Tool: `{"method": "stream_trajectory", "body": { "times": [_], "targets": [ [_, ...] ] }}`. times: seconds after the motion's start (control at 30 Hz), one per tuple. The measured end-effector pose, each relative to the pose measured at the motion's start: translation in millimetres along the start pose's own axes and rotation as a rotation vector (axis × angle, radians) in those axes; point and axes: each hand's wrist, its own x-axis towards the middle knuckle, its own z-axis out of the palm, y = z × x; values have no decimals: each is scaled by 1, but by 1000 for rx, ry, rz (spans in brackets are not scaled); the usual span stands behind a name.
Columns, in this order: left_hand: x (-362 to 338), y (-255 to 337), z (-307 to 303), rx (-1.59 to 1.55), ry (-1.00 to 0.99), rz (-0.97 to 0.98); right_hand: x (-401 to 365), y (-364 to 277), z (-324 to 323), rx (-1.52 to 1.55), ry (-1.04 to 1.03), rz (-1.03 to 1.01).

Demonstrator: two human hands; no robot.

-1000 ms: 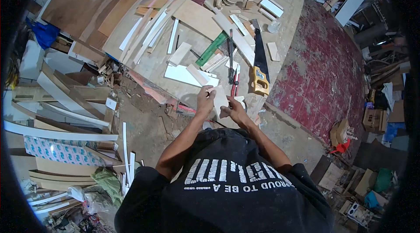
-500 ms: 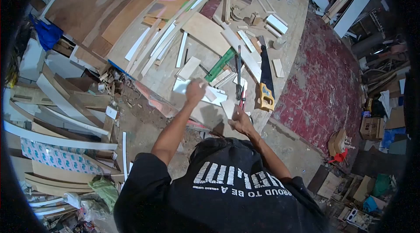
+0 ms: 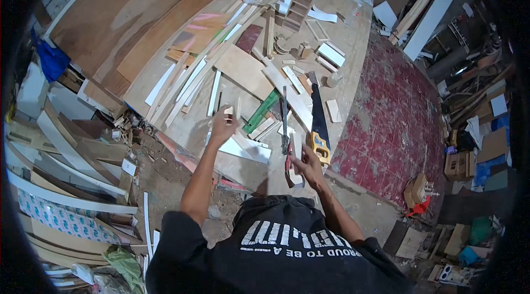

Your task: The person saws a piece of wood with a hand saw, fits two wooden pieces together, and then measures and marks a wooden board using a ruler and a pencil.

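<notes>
My left hand (image 3: 223,125) is raised over the near left part of the table, its fingers closed on a small pale wood piece (image 3: 238,108) seen nearly edge-on. Beneath it lies a white board (image 3: 251,150). In my right hand (image 3: 310,167) is another pale wood piece (image 3: 296,144), just right of a long dark tool (image 3: 285,123) with red handles. A green object (image 3: 261,112) rests between the two hands. The handsaw (image 3: 319,123) with a yellow handle lies right of the dark tool.
Long wood strips (image 3: 193,78) and a plywood piece (image 3: 240,69) cover the table's left and middle. Farther back stands a small wooden shelf (image 3: 300,9). Curved boards (image 3: 72,189) are stacked at the left. The red floor (image 3: 386,128) lies right of the table.
My left hand has moved left from the white board and taken up the small wood piece. My right hand's wood piece is now more upright, beside the dark tool. The view has shifted.
</notes>
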Motion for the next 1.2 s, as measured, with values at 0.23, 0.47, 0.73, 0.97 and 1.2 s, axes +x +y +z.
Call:
{"method": "stream_trajectory", "body": {
  "times": [0.23,0.47,0.73,0.97,1.2],
  "targets": [
    [-96,121,44,-567,-356,126,14,-84,34,139,-115,-275],
    [-124,150,63,-727,-371,-16,-16,-71,9,-13,-40,-380],
    [-149,188,98,-765,-404,77,-57,-73,-36,-167,59,-389],
    [-163,208,135,-867,-525,-60,-85,-70,-79,-201,58,-358],
    [-164,210,152,-1048,-720,-125,-110,-87,-136,-488,-278,-520]
  ]
}}
